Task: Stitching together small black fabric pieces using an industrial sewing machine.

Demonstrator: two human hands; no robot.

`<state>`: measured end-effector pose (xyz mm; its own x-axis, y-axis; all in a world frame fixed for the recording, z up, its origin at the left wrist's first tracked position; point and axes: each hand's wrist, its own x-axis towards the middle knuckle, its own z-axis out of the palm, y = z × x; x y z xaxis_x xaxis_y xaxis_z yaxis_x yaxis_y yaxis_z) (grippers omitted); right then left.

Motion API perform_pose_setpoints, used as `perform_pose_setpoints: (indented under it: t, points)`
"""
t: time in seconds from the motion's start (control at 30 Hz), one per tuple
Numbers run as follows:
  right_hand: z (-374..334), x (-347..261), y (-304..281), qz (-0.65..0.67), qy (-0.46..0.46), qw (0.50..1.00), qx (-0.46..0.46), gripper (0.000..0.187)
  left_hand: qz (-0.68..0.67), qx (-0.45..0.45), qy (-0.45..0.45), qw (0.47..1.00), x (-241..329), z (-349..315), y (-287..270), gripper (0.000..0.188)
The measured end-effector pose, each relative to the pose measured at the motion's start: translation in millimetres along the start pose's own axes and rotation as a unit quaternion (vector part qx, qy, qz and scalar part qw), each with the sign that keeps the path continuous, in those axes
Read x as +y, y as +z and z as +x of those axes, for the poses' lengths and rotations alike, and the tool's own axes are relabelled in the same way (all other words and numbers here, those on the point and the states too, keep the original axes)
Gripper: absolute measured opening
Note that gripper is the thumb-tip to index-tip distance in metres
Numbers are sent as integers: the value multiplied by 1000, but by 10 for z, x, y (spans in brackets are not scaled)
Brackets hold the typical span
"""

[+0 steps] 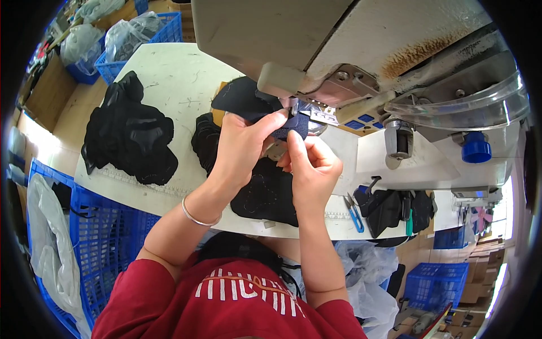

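Under the head of a sewing machine (pixel 265 34), close to its presser foot (pixel 292 106), lies a black fabric piece (pixel 243 95). My left hand (pixel 243 141) pinches its edge, thumb on top and pointing at the foot. Just right of it, my right hand (pixel 314 164) holds a small dark textured strip (pixel 301 126) between thumb and fingers, against the same edge. The needle tip is hard to make out. Another black cloth part (pixel 262 195) with light stitch lines spreads on the table below my hands, partly behind my forearms.
Black padded pieces (pixel 132 133) lie at left on the white table (pixel 169 73). Thread snips (pixel 355 214) with blue handles and a black pouch (pixel 387 212) with tools sit at right. Blue crates (pixel 113 243) stand beside the table. The machine head hangs low over my hands.
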<state>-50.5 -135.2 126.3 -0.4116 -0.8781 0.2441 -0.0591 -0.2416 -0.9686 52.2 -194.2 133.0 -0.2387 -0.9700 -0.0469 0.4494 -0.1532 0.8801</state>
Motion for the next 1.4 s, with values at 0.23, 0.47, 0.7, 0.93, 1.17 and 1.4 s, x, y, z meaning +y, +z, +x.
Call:
perform_pose_setpoints:
  t: [0.23,0.47,0.7,0.93,1.17,1.4]
  points:
    - [-298,119,-57,-40,23,999,11,14,35,-7,30,999,-32,170,-44,9]
    - [-666,380,-195,-34,99,995,-2,13,11,18,22,1000,-81,176,-21,15]
    - [-866,460,-302,-51,132,990,-3,15,13,44,36,998,-118,106,23,14]
    - [-870,422,-274,-39,120,992,-12,14,32,58,101,993,-119,-5,96,22]
    - [-759,336,-264,-111,34,993,-10,10,-145,53,17,988,-15,193,-320,25]
    - [-273,52,-137,-260,-249,933,11,15,254,-123,38,959,281,746,-679,33]
